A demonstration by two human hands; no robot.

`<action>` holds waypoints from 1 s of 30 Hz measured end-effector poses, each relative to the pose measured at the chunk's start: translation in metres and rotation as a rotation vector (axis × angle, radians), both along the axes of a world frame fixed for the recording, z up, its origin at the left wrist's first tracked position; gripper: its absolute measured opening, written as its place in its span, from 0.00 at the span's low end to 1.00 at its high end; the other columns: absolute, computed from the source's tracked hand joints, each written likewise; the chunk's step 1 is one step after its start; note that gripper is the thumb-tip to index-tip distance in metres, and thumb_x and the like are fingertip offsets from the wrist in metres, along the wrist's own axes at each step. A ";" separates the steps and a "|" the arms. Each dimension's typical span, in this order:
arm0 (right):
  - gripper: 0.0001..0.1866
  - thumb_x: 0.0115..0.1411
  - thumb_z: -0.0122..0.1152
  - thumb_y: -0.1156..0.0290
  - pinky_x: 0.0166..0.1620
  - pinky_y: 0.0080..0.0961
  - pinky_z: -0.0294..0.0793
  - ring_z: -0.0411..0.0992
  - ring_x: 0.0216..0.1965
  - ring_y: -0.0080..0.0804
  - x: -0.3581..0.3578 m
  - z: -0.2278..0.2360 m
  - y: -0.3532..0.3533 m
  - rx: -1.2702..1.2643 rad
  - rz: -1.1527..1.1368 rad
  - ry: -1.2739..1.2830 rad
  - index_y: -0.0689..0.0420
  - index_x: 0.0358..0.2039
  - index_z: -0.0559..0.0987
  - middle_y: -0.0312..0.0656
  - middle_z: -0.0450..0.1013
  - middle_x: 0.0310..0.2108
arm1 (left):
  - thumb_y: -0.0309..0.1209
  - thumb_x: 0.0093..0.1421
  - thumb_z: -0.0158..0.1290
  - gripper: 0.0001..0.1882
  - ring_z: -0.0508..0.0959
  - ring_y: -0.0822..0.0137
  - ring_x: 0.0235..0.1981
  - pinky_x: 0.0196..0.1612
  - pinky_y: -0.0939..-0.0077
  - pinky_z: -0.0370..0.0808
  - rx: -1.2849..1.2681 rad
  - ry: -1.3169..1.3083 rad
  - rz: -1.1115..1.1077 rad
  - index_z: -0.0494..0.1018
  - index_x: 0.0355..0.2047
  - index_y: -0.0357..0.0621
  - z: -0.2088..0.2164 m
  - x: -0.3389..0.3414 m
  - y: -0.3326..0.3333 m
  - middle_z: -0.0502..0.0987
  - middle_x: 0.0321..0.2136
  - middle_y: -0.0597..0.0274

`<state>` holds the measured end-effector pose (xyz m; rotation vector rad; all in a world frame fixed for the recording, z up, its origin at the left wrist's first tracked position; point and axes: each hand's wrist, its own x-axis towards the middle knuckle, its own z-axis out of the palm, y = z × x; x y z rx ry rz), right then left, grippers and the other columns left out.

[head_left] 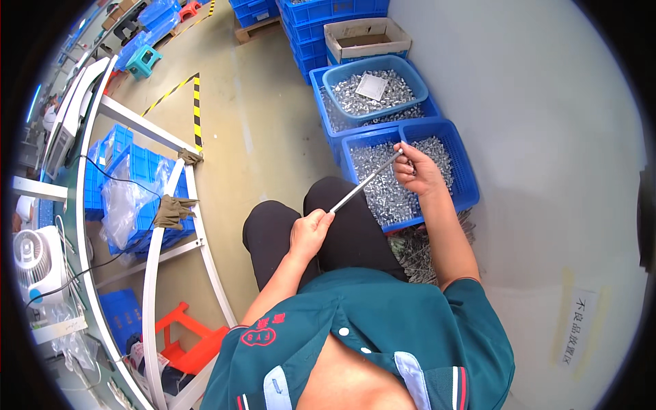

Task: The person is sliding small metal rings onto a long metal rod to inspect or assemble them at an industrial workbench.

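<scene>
A thin grey metal rod [365,182] slants upward to the right in front of my knees. My left hand [309,234] is closed around its lower end. At the upper end, the thumb and fingers of my right hand [420,174] pinch the tip. Whether a small part is also between those fingers, I cannot make out. Beneath my right hand, a blue plastic crate [467,183] holds many small silvery metal pieces [393,198]. Behind it, a lighter blue basin [418,80] holds more such pieces, with a white card [372,87] lying on top.
A pale wall [526,137] closes off the right side. Past the basin stand a cardboard box [365,42] and stacked blue crates [301,41]. To my left are a white-framed workbench [152,294], a white fan [33,256], bagged blue crates [140,184] and a red stool [188,345].
</scene>
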<state>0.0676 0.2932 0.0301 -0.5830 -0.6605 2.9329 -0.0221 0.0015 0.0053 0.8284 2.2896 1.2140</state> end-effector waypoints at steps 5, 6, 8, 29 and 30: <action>0.12 0.63 0.50 0.61 0.15 0.09 0.49 0.54 0.14 0.14 -0.003 0.016 -0.011 0.113 0.004 -0.055 0.58 0.35 0.75 0.30 0.62 0.19 | 0.43 0.60 0.50 0.19 0.67 0.57 0.13 0.19 0.66 0.63 0.032 0.009 0.000 0.68 0.20 0.40 -0.004 -0.001 0.000 0.65 0.11 0.53; 0.13 0.63 0.50 0.61 0.15 0.09 0.49 0.54 0.15 0.13 -0.006 0.026 -0.022 0.289 -0.035 -0.129 0.59 0.36 0.75 0.30 0.62 0.19 | 0.43 0.60 0.50 0.19 0.66 0.57 0.13 0.19 0.66 0.63 0.018 -0.007 0.009 0.68 0.20 0.40 -0.004 -0.002 -0.001 0.64 0.11 0.53; 0.16 0.64 0.49 0.61 0.16 0.09 0.49 0.54 0.16 0.12 -0.007 0.030 -0.038 0.453 -0.041 -0.186 0.61 0.41 0.74 0.29 0.62 0.21 | 0.43 0.60 0.50 0.20 0.66 0.57 0.12 0.19 0.66 0.63 0.007 -0.024 0.015 0.67 0.20 0.40 -0.005 -0.003 -0.001 0.64 0.11 0.53; 0.09 0.62 0.53 0.64 0.13 0.08 0.50 0.55 0.14 0.12 0.007 0.004 0.006 0.117 -0.088 -0.041 0.57 0.35 0.74 0.31 0.63 0.20 | 0.43 0.60 0.50 0.20 0.66 0.59 0.12 0.19 0.67 0.63 0.050 -0.026 -0.006 0.68 0.20 0.40 -0.003 0.000 -0.001 0.64 0.11 0.54; 0.09 0.62 0.53 0.64 0.13 0.08 0.50 0.55 0.14 0.12 0.007 0.006 0.005 0.181 -0.054 -0.037 0.56 0.34 0.74 0.30 0.63 0.20 | 0.43 0.60 0.50 0.20 0.66 0.59 0.12 0.19 0.67 0.63 0.040 -0.018 -0.008 0.68 0.20 0.40 -0.003 0.000 -0.001 0.65 0.11 0.54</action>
